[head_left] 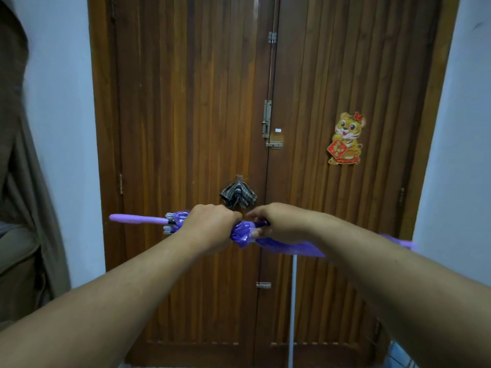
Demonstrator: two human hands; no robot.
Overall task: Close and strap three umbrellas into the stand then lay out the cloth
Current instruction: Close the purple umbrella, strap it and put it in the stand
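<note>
While both arms reach forward, left hand (210,227) grips folded purple umbrella (243,232) round gathered canopy; right hand (276,221) pinches dark strap (261,223) on it. Umbrella held level at mid-height. Behind: striped umbrella (238,195) against wooden door (202,102), tiger sticker (346,139).

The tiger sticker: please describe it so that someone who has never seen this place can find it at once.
Look at the brown wooden double door between the pale walls. On its right leaf, right of the metal bolts at the centre seam, is the tiger sticker. It is the only bright cartoon there: an orange-yellow tiger with a red bow, holding a red diamond sign.
</note>
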